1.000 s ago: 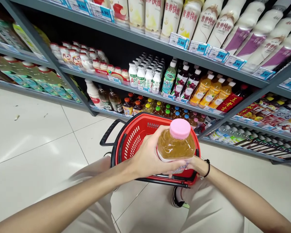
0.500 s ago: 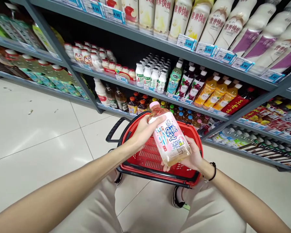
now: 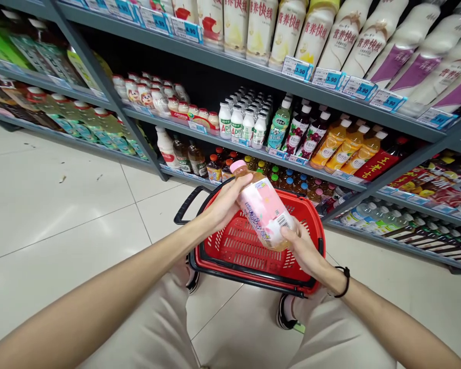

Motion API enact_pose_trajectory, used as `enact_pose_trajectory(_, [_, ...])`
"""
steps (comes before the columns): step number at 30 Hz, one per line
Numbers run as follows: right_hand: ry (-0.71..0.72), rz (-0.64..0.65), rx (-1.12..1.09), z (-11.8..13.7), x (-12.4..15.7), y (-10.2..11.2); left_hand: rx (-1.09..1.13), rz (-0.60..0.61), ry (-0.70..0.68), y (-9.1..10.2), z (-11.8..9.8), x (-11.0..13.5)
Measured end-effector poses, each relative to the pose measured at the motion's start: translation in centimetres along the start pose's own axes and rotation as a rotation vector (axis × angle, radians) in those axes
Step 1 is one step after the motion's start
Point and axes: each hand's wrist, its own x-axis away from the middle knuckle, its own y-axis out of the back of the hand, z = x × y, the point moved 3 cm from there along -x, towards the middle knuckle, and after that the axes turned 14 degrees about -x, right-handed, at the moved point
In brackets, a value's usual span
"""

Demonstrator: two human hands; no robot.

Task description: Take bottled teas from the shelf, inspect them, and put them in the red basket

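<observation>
A large drink bottle [image 3: 267, 205] with a pink cap and a pink-and-white label is held between both hands, tilted with its cap to the upper left. My left hand [image 3: 228, 197] grips it near the neck and shoulder. Around its lower end closes my right hand [image 3: 299, 241], the thumb lying on the label beside the barcode. Amber liquid shows through the clear plastic. Below the bottle stands a red shopping basket [image 3: 240, 256] with black trim, its slotted floor visible; the hands and bottle hide part of it.
Shelves of drinks run across the front, with milk-drink bottles [image 3: 288, 31] on top and orange juice bottles [image 3: 330, 143] below. The basket's black handle [image 3: 184, 207] sticks out leftward. Tiled floor [image 3: 80, 215] lies to the left. My shoes [image 3: 286, 312] flank the basket.
The bottle has been turned about its length, so the label's barcode side now faces me instead of the large lettering. My right thumb has come over the label. The view has shifted slightly.
</observation>
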Motion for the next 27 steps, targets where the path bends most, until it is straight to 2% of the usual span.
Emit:
enact_pose_trajectory(4, [0.143,-0.070,0.145,0.7,-0.3,1.1,-0.016,0.023,-0.003,0.3,0.1,0.2])
enact_pose_trajectory(8, [0.326,-0.042,0.308,1.0,-0.1,1.6,-0.004,-0.029,0.040,0.4,0.2,0.3])
enact_pose_trajectory(11, [0.485,0.003,0.504,1.1,0.3,1.6,0.035,-0.084,0.053,0.2,-0.1,0.4])
enact_pose_trajectory(14, [0.670,-0.006,0.722,1.5,0.7,1.6,0.090,-0.138,0.065,0.0,-0.5,0.5])
enact_pose_trajectory(18, [0.963,0.031,0.902,2.2,0.9,1.5,0.103,-0.103,0.034,-0.1,-1.0,0.7])
enact_pose_trajectory(20, [1.063,0.075,0.953,2.5,1.0,1.6,0.105,-0.074,0.016,-0.2,-1.3,0.8])
enact_pose_trajectory(22, [1.118,0.101,0.986,2.7,1.0,1.6,0.109,-0.055,-0.002,-0.2,-1.6,0.8])
enact_pose_trajectory(24, [1.113,0.091,0.980,2.9,1.1,1.4,0.108,-0.055,-0.008,-0.2,-1.8,0.8])
enact_pose_trajectory(27, [0.945,0.046,0.859,2.7,1.2,0.9,0.095,-0.091,0.013,0.0,-1.8,0.9])
